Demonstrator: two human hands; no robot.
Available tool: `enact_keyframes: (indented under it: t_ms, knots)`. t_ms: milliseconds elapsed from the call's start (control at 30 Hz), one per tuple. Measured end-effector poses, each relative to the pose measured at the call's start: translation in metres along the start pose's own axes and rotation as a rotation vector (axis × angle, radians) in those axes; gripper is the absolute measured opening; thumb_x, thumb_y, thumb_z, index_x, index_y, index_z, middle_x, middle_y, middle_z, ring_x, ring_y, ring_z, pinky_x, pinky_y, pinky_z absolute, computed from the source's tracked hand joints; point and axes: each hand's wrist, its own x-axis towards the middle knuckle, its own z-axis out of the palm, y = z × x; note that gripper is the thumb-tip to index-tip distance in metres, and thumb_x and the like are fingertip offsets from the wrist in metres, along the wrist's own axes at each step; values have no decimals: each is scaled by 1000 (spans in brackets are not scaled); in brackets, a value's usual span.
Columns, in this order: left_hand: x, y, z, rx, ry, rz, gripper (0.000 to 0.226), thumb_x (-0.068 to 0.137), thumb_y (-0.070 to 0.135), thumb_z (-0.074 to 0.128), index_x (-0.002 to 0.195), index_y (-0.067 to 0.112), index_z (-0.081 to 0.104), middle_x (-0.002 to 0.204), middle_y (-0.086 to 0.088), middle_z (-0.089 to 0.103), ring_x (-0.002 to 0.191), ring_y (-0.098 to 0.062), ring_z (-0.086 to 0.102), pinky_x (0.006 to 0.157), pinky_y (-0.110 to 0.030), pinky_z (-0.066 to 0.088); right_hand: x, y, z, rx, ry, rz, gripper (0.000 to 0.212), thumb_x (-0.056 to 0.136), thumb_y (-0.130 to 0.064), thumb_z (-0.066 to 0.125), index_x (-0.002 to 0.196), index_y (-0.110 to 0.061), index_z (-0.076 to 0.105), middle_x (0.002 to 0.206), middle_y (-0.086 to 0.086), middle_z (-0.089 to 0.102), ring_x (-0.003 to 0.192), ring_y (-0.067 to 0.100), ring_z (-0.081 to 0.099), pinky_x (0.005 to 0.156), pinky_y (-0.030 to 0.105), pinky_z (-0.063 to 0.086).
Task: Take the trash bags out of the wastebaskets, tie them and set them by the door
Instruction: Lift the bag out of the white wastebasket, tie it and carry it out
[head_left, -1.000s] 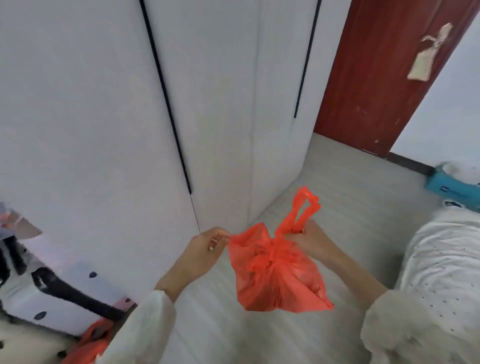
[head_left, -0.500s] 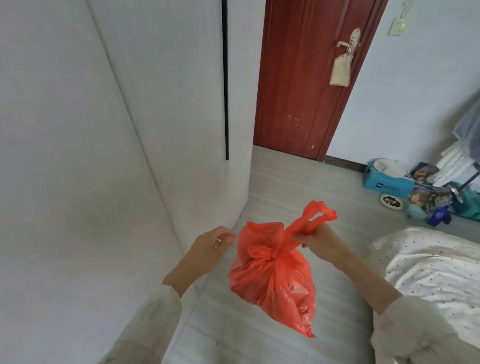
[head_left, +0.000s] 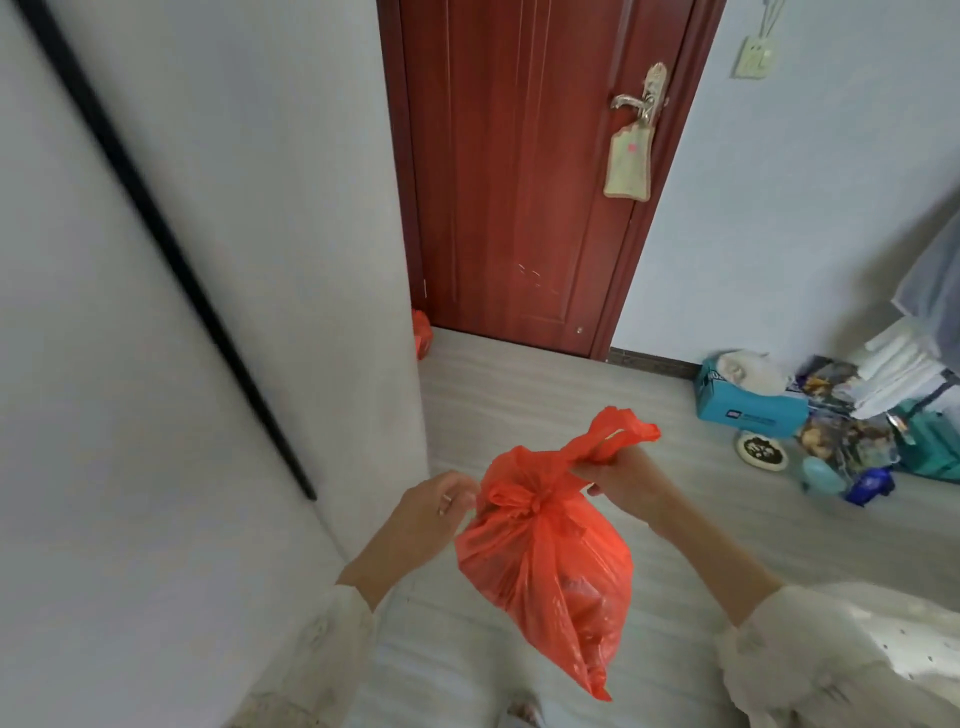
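Pale wood-look flooring (head_left: 519, 395) runs toward a closed dark red door (head_left: 519, 171) with a silver lever handle (head_left: 631, 101) and a small cloth pouch (head_left: 627, 163) hanging from it. A white wardrobe (head_left: 182, 260) with a thin black vertical strip fills the left side. At its far corner, beside the door, part of another orange bag (head_left: 422, 333) sits on the floor. Near the right wall lie a blue box (head_left: 748, 408) and scattered small items. In the foreground, an orange trash bag (head_left: 550, 561), knotted at its neck, hangs in the air above the floor. The right hand (head_left: 623, 480) has its fingers closed around the bag's looped handles just above the knot. The left hand (head_left: 434, 512), fingers loosely curled, is just beside the bag's left edge; whether it grips the plastic cannot be told. Both wrists show pale sleeves.
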Motion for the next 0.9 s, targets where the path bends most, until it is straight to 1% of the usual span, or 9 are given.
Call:
enact_keyframes:
  t_ms: [133,233,300,400,433,500,600,700,900]
  knots:
    - [101,23,-4,40,-10,-16,20,92,16,46,104,11,62,90,5,62,77,-11,59,65,-1,38,105,-12,-34,-33,-46,11,24,79,6,59,93,24,56,80,15,57,66,17,51,62,25,41]
    - [174,27,-8,5,-7,-69,21,92,17,46,105,10,61,87,5,61,67,5,57,63,-2,40,180,-24,-56,-45,-74,4,17,79,7,58,92,17,59,76,6,57,62,6,48,58,14,42]
    - [223,25,-9,-26,-5,-101,30,87,31,49,104,10,62,84,6,60,65,7,58,67,-9,44,235,-31,-68,-38,-94,-8,15,80,6,58,94,7,63,72,-1,56,63,6,50,57,10,44]
    - [305,19,-14,-70,23,-115,67,64,59,38,102,10,62,84,9,59,79,-12,60,83,-31,49,322,-43,-78,-43,-96,8,14,79,6,58,90,12,63,76,13,59,67,21,55,67,32,51]
    - [335,14,-16,-64,27,-122,68,62,61,36,101,12,62,85,10,58,81,-15,59,85,-34,49,351,-48,-80,-43,-104,6,14,79,7,57,91,13,62,77,14,58,66,22,55,64,31,52]
    - [396,14,-28,-42,34,-134,55,70,58,38,99,17,60,87,11,59,82,-14,59,85,-33,50,409,-62,-81,-50,-142,-6,15,79,9,56,92,16,60,76,13,56,63,19,54,58,25,51]
    - [477,13,-51,-70,84,-163,26,90,32,43,103,16,60,90,9,59,82,-12,58,79,-23,47,490,-87,-82,-85,-226,-27,7,76,4,60,82,4,63,77,14,59,73,24,57,75,43,53]
    - [545,10,-72,-85,155,-193,22,94,21,43,105,14,60,86,10,59,77,-8,56,69,-15,42,565,-110,-83,-134,-306,-6,8,75,-2,64,82,-1,67,80,14,64,76,24,60,83,46,52]
    - [642,-23,-103,-142,244,-334,19,93,21,46,99,14,62,84,7,61,73,-9,58,77,-23,47,698,-156,-57,-80,-479,23,3,77,2,64,77,0,64,87,23,66,80,34,66,83,49,55]
